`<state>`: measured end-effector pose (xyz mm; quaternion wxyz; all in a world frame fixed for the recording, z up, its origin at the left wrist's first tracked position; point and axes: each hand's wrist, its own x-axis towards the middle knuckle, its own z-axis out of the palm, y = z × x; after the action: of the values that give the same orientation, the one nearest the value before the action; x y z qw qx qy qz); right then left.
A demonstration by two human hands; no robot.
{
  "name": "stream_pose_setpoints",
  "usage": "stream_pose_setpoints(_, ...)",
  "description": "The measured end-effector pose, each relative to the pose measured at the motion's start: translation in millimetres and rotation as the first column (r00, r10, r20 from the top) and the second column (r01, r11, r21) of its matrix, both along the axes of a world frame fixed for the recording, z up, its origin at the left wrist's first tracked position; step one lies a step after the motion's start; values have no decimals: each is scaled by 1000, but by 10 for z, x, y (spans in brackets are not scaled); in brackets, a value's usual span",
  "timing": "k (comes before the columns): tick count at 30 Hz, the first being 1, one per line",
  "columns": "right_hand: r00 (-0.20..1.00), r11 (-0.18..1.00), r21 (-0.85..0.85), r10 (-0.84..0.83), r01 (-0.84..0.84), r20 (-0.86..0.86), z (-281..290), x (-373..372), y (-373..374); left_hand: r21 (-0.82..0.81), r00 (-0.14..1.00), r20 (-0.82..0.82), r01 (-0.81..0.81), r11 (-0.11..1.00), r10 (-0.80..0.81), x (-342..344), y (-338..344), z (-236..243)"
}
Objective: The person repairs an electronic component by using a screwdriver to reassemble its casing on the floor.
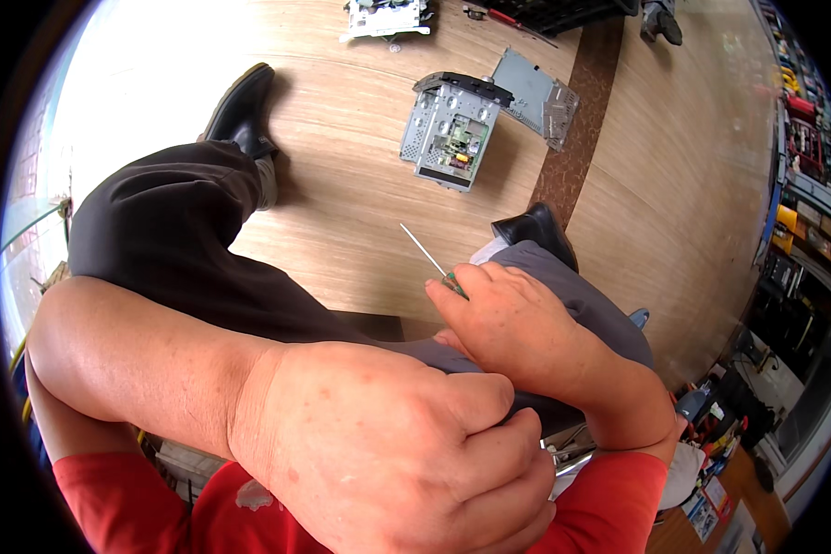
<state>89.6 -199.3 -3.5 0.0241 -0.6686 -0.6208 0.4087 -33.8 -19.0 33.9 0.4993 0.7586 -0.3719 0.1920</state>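
My left hand (388,443) is raised close in front of me, its fingers curled in; whatever they may hold is hidden. Over my right thigh, my right hand (517,319) grips a screwdriver (421,245) with a greenish handle, its thin pale shaft pointing forward and left. Beyond it on the floor, apart from both hands, sits a silver metal electronics unit (434,129) with a black front panel (462,85). A green circuit board (464,140) shows through its opening. A grey metal cover plate (523,85) lies right behind the unit, with a perforated piece (560,114) at its end.
My shoes (240,111) flank the floor space. Farther off lie another electronic assembly (386,17), a thin red tool (508,20) and a black crate (563,11). Another person's foot (660,24) is at the far right. Crowded shelves (808,175) line the right side.
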Motion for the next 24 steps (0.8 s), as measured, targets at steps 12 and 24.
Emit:
stream_pose_setpoints(12,1000,1000,-3,-3,3,5,-12,-4,-9,-231,931,70,-335,913,359,-67,-396,-139)
stream_pose_setpoints(24,999,991,-131,10,-14,-31,-3,13,38,-30,999,32,-19,999,20,47,31,-15)
